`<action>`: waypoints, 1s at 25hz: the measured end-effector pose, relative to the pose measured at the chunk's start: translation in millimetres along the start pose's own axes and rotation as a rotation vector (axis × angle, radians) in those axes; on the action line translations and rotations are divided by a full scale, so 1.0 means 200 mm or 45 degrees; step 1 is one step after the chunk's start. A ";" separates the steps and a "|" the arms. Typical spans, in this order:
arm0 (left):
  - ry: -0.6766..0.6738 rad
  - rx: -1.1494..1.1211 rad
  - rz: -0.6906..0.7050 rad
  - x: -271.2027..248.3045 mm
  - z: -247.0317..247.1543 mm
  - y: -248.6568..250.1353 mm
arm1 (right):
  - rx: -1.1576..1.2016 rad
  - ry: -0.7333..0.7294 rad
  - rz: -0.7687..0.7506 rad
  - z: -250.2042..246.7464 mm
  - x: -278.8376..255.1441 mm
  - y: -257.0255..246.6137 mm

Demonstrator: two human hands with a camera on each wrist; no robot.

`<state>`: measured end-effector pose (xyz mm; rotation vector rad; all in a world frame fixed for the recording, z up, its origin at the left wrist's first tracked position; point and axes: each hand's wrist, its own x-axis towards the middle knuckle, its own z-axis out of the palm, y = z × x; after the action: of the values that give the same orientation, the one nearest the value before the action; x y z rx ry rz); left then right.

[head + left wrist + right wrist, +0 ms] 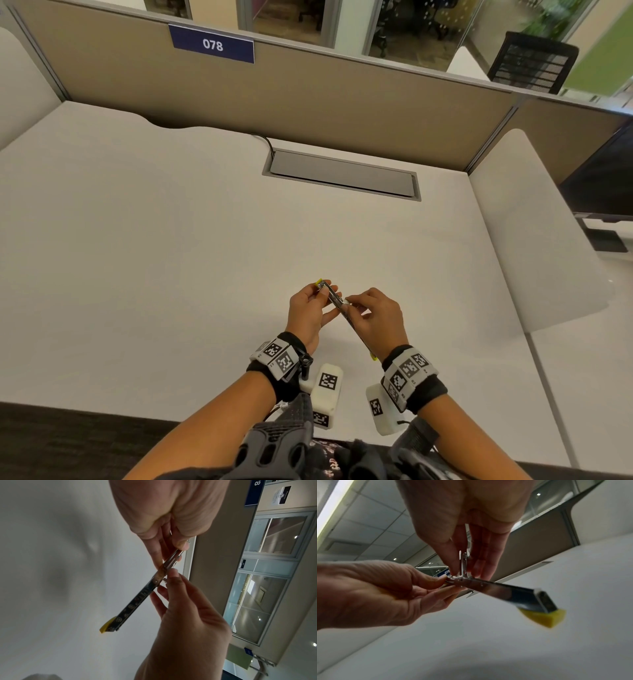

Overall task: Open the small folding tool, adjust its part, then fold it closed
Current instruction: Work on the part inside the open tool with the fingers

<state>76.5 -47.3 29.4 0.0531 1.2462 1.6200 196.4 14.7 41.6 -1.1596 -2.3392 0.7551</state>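
**Both hands on folding tool, held above near edge of desk**

Wrist bands with square-code markers (281, 356) on both forearms, over the near edge of the white desk (171, 260). Just beyond, both hands meet in the air above the desk, near its front edge, roughly mid-width.

Folding tool (137, 599): long slim metal body, dark printed side, yellow tip (544, 616) at one end. Held off the surface, not touching the desk. A small metal part (463, 563) stands out at about a right angle from the body near the pivot.

Left hand (308, 308) pinches one end of the tool between thumb and fingers. Right hand (373, 315) has thumb and fingers closed on the raised metal part at the pivot; remaining fingers fairly straight.

Desk surface wide and bare to left, right and ahead of the hands. Farther back, a grey cable hatch (342, 174) sunk near the rear edge. Beige partition (308, 99) along the rear edge carries a blue "078" sign (212, 44).
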 end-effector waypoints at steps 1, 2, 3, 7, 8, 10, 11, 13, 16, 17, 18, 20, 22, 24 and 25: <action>-0.004 -0.011 0.008 0.00 0.00 0.00 | 0.030 0.022 0.021 0.00 0.00 0.00; -0.009 -0.022 0.017 0.00 0.00 0.01 | 0.056 0.041 0.045 0.01 0.00 0.00; -0.013 -0.031 0.026 0.00 0.01 0.01 | 0.077 0.056 0.071 0.01 0.00 0.00; -0.022 -0.088 0.046 -0.01 0.01 0.00 | 0.116 0.031 0.168 0.01 0.00 0.00; -0.026 -0.113 0.042 -0.01 0.01 0.00 | 0.107 0.007 0.185 0.00 0.00 -0.01; -0.035 -0.154 0.038 -0.02 0.01 -0.01 | 0.064 -0.030 0.192 -0.01 0.01 -0.01; -0.043 -0.170 0.038 -0.02 0.02 -0.01 | 0.062 -0.033 0.192 -0.01 0.01 -0.01; -0.058 -0.200 0.035 -0.02 0.02 -0.01 | 0.153 -0.007 0.221 -0.02 0.02 -0.01; -0.070 -0.226 0.028 -0.02 0.01 -0.02 | 0.286 0.018 0.286 -0.03 0.02 -0.01; -0.069 -0.233 0.022 -0.02 0.01 -0.02 | 0.290 0.013 0.294 -0.04 0.02 -0.01; -0.068 -0.240 0.016 -0.02 0.01 -0.02 | 0.296 0.011 0.300 -0.04 0.02 -0.01; -0.065 -0.247 0.007 -0.02 0.01 -0.02 | 0.322 0.027 0.286 -0.04 0.01 -0.01; -0.057 -0.242 -0.001 -0.02 0.01 -0.02 | 0.293 0.048 0.210 -0.04 0.00 -0.02; -0.049 -0.240 -0.004 -0.01 0.01 -0.01 | 0.247 0.058 0.146 -0.04 -0.01 -0.02; -0.046 -0.239 -0.005 -0.01 0.01 -0.01 | 0.240 0.063 0.134 -0.04 -0.01 -0.02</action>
<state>80.0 -47.7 30.9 -0.0373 1.0618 1.7185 200.1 12.2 50.7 -1.2101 -2.1282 0.9502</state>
